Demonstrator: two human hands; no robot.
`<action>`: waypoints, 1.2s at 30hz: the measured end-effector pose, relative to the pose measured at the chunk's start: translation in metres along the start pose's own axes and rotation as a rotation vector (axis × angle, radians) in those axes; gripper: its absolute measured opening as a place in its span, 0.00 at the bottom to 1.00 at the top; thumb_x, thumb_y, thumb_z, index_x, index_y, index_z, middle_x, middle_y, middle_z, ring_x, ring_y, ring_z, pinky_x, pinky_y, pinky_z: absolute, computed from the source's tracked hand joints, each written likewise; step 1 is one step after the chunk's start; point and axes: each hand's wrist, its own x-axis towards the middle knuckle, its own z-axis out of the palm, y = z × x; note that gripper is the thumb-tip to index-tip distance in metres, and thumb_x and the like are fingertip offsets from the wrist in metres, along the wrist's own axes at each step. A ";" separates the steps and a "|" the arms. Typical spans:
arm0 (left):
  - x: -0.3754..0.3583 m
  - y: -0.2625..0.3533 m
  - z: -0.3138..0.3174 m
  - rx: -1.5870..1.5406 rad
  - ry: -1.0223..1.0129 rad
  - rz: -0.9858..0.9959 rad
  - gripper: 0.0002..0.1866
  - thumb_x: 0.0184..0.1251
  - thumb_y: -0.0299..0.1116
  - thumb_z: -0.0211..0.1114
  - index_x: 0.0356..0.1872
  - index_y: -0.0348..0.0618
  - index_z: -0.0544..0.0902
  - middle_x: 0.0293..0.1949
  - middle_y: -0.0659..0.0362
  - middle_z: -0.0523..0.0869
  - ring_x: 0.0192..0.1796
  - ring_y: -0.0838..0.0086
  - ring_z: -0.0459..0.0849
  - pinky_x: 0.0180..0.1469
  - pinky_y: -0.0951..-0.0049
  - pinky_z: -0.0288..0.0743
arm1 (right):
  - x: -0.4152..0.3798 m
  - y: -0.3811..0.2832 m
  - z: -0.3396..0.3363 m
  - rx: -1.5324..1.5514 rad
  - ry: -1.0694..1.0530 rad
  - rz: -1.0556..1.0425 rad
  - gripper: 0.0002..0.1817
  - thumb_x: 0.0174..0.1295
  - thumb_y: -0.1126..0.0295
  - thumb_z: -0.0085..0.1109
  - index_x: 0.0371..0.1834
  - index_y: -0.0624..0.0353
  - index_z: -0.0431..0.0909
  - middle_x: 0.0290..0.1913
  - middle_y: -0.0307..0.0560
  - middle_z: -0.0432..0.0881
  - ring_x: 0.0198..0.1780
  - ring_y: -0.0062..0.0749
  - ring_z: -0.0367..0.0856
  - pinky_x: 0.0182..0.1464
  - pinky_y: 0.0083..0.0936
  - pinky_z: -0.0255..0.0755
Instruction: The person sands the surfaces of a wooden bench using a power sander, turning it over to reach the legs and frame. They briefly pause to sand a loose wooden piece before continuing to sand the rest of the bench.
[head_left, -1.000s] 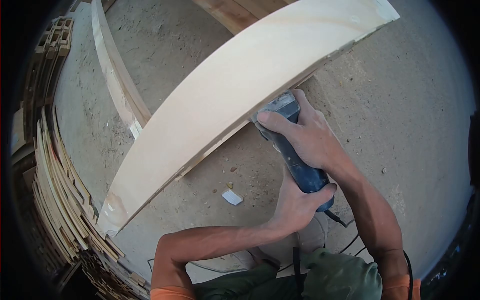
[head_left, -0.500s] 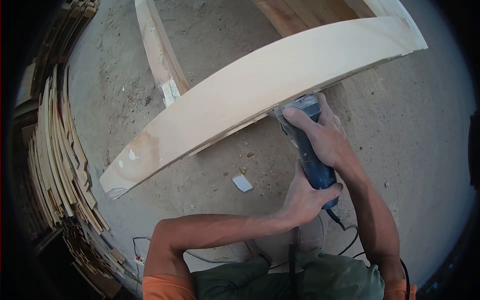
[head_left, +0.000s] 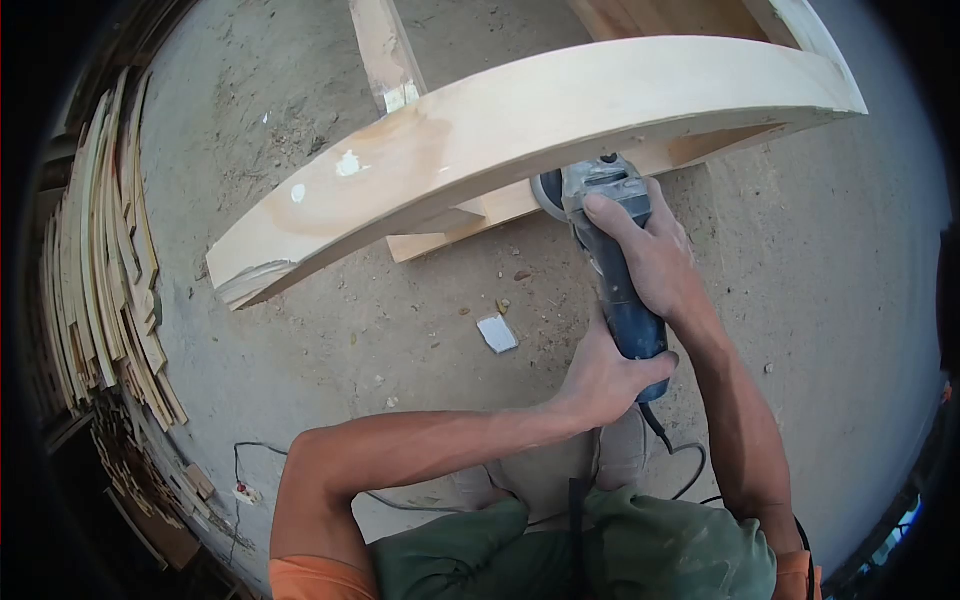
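Both hands grip a blue angle grinder (head_left: 628, 318) with a cable trailing from its rear end. My right hand (head_left: 655, 255) wraps the grinder near its dusty grey head, thumb on top. My left hand (head_left: 612, 378) is closed round the rear of the body. The round disc (head_left: 548, 194) shows edge-on at the head's left side, close under the inner edge of a long, curved pale wooden piece (head_left: 600, 95). White filler-like patches mark the left part of that piece, and its left end looks rough.
Beneath the curved piece lies a straight wooden bar (head_left: 440, 243), and another beam (head_left: 385, 50) runs off behind it. Long wood strips (head_left: 100, 250) are stacked at left. A white chip (head_left: 497, 334) lies on the dusty concrete floor (head_left: 420, 350). The power cable (head_left: 690, 470) loops by my feet.
My view of the curved piece has shifted, so more of its underside shows. The grinder's head appears lower against it, with the disc now visible. Both hands keep their grip.
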 end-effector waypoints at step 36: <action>0.033 0.013 0.035 0.140 0.003 0.005 0.42 0.55 0.42 0.76 0.64 0.28 0.63 0.51 0.50 0.75 0.54 0.68 0.78 0.58 0.64 0.76 | 0.018 0.017 -0.041 0.040 0.042 0.020 0.54 0.58 0.30 0.61 0.72 0.71 0.71 0.52 0.68 0.85 0.52 0.48 0.87 0.53 0.41 0.79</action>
